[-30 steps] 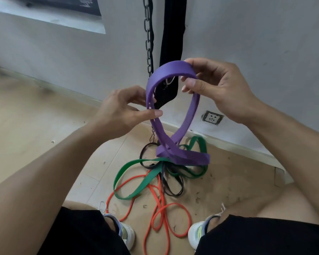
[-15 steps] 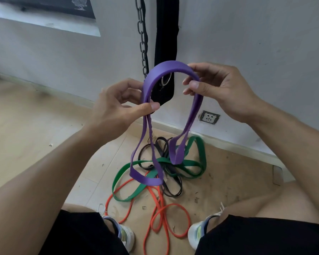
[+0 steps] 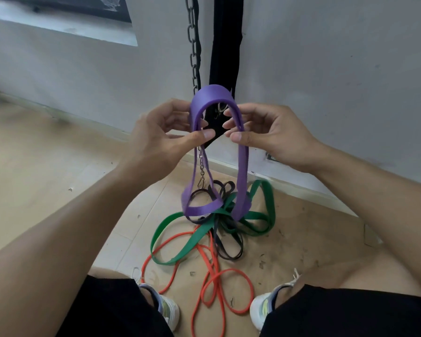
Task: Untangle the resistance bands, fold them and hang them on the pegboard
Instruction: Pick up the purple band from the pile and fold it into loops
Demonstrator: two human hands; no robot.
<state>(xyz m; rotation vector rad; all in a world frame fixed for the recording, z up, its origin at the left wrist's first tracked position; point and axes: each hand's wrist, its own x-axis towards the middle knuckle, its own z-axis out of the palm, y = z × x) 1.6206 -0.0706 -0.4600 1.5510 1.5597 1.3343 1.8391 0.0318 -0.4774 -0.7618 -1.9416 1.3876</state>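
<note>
- The left hand and right hand each pinch 1 side of the purple band.
- Green band, orange band and black band lie tangled on the floor.

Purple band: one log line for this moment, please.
purple band: lifted, folded | left hand: pinching it | right hand: pinching it | green band, orange band, black band: tangled on floor
</note>
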